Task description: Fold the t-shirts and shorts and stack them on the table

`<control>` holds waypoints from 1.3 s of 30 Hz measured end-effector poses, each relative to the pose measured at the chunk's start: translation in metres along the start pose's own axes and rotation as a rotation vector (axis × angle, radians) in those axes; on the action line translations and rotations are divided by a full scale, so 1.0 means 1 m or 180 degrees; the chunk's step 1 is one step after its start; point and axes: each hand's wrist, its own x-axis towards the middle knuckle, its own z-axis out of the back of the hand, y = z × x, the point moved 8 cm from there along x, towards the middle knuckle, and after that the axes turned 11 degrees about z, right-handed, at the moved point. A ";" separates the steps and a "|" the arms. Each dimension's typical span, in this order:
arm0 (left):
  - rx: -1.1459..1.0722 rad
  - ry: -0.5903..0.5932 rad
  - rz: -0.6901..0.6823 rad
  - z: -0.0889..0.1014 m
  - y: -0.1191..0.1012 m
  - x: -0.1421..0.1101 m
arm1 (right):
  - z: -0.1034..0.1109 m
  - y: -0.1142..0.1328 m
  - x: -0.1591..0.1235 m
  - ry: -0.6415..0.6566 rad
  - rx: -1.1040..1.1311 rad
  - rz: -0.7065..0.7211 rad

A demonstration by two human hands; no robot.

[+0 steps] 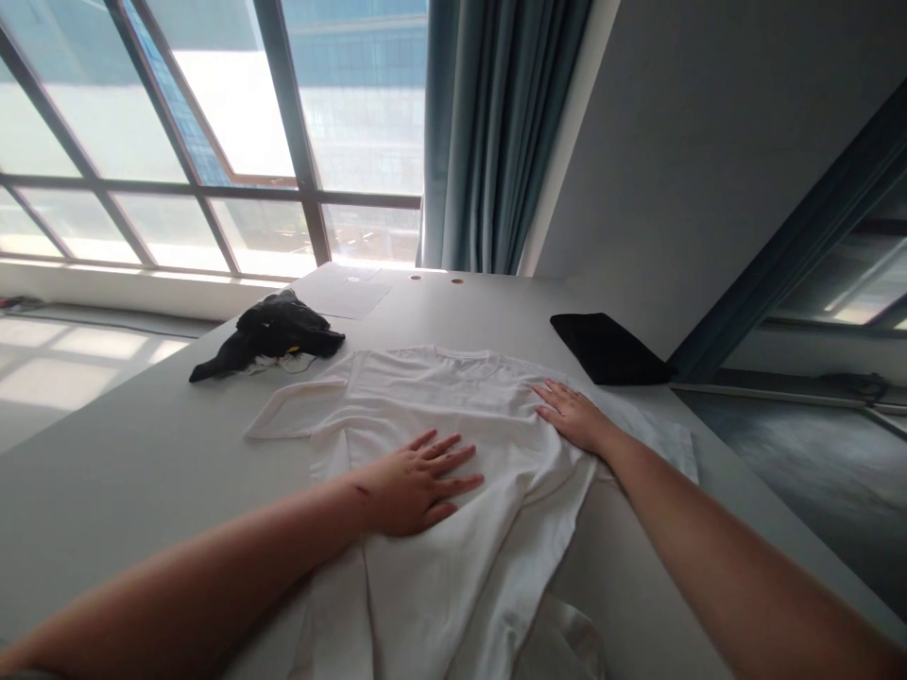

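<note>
White shirt [432, 387] lies spread on the table [177, 472], creased, its neckline toward the far end. Left hand [418, 484] rests palm-down on the middle of the shirt, fingers straight and fanned, gripping nothing. Right hand [573, 417] rests on the shirt's right side, fingers extended, no grip seen. Black bundle [283, 326] sits beyond the shirt's left sleeve; flat black item [610, 351] lies beyond its right side.

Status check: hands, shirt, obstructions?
Left hand, right hand open, palms down. White T-shirt underneath, wrinkled. Crumpled black bundle, flat black item beside it.
</note>
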 end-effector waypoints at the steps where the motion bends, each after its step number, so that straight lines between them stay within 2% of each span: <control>1: -0.0031 0.0030 -0.0072 -0.001 -0.011 0.000 | 0.001 -0.004 0.001 0.0023 -0.0001 -0.0060; 3: -0.0067 0.0073 -0.0156 -0.003 -0.030 0.000 | 0.001 -0.009 0.001 0.0054 0.0018 -0.0107; 6: -0.0126 0.0097 -0.0094 -0.006 -0.044 -0.002 | 0.002 -0.012 -0.001 0.0012 0.0108 0.0011; 9: -0.0222 0.0054 0.0122 -0.010 -0.047 -0.003 | 0.008 -0.012 -0.005 -0.0239 0.0221 0.0192; 12: -0.0250 -0.0092 0.0410 -0.012 -0.036 0.000 | 0.026 -0.001 -0.012 -0.0760 0.0209 0.0387; 15: -0.0122 -0.0353 0.1050 -0.005 0.003 0.007 | 0.048 0.028 -0.021 -0.1266 -0.0041 0.0612; 17: 0.0002 -0.0429 0.1615 0.002 0.045 0.008 | 0.053 0.051 -0.023 -0.1281 -0.0171 0.0727; 20: 0.0122 -0.0247 0.2460 0.006 0.115 0.000 | 0.037 0.070 -0.018 -0.0729 -0.0115 0.0626; 22: 0.0049 -0.0032 0.2836 0.005 0.155 -0.009 | 0.020 0.067 -0.013 -0.0331 0.0006 0.0461; 25: 0.0001 0.0122 0.3269 0.007 0.198 -0.024 | 0.004 0.051 -0.008 -0.0171 0.0085 0.0353; 28: 0.0053 0.0071 0.3524 0.011 0.219 -0.036 | 0.000 0.031 -0.006 -0.0208 0.0030 0.0199; 33: 0.0473 -0.0232 0.3711 0.025 0.235 -0.053 | -0.004 0.006 -0.010 -0.0035 -0.0065 -0.0216; 36: 0.0663 -0.0208 0.4064 0.034 0.249 -0.074 | -0.003 -0.012 -0.015 -0.0091 -0.0100 -0.0520; 39: 0.0526 -0.0121 0.4320 0.040 0.261 -0.096 | -0.001 -0.028 -0.021 -0.0092 -0.0164 -0.0744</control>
